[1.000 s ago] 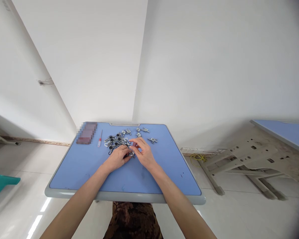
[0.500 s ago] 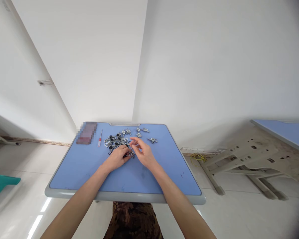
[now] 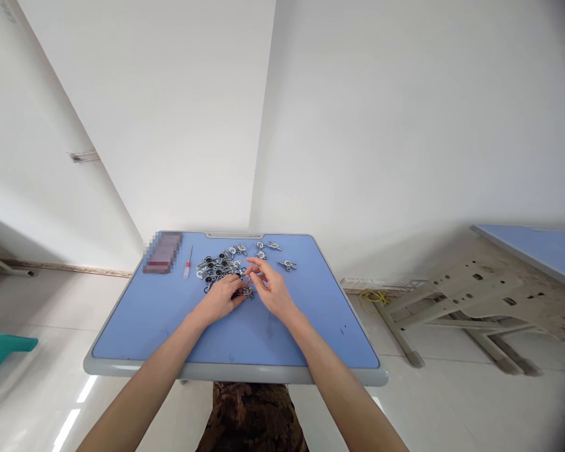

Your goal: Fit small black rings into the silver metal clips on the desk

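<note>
A heap of small steel fittings with black rings (image 3: 219, 267) lies toward the far side of the blue table (image 3: 282, 333). My left hand (image 3: 219, 299) is at the heap's near edge, its fingertips shut on a small steel fitting (image 3: 248, 292). My right hand (image 3: 270, 290) is just to the right, with thumb and index finger apart over the same spot. Several loose fittings (image 3: 287, 265) sit right of the heap. A red-handled screwdriver (image 3: 187, 264) lies to the left.
A pixelated flat rectangular object (image 3: 162, 252) lies at the table's far left corner. A second blue table (image 3: 527, 248) with beige metal legs stands to the right, a yellow cable (image 3: 370, 301) lies on the floor, and a teal seat (image 3: 4, 348) is at the left.
Both hands stay nearly in place over the fitting, with small shifts of the right fingers. The heap and loose fittings have not moved.
</note>
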The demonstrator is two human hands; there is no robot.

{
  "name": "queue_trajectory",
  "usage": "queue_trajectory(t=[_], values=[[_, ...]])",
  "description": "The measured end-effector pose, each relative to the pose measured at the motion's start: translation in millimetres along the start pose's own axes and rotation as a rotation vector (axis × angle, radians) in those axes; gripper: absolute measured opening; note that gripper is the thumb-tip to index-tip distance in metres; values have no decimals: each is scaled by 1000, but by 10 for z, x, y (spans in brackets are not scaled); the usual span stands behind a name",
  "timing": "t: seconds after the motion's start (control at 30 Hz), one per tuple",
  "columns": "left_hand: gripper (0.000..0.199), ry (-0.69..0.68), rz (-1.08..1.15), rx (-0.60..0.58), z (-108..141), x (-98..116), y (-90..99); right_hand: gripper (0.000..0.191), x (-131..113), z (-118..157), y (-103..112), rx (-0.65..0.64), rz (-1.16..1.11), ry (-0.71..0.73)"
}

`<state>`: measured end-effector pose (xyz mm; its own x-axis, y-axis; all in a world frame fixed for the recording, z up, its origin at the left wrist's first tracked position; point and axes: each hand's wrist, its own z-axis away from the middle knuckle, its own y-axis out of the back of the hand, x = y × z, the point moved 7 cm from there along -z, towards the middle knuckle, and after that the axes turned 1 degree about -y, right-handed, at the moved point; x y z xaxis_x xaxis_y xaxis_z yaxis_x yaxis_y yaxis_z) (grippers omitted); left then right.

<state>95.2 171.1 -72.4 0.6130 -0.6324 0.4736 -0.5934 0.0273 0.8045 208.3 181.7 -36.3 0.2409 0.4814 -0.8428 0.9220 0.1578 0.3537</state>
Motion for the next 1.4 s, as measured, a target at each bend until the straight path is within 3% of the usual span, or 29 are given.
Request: queue_trajectory(t=[0.17,0.37,0.67,1.0,1.2,1.4], values=[[5,4,4,-1,0,20,12,32,-30,4,4,20,52,50],[9,-13,-10,-6,-4,11,2,36,30,-18,6,-4,-8,-24],[4,1,-8,-5,-5,17,12,36,-13,2,-23,0,45,21],[6,5,-18,-15,-2,6,0,41,128,-20,-73,-31,-239,-129],[12,-5,3,-17,-5,35,20,36,208,-55,8,53,-414,-195],[17,3,35,-2,-6,29,25,26,218,-35,142,116,-165,-204]])
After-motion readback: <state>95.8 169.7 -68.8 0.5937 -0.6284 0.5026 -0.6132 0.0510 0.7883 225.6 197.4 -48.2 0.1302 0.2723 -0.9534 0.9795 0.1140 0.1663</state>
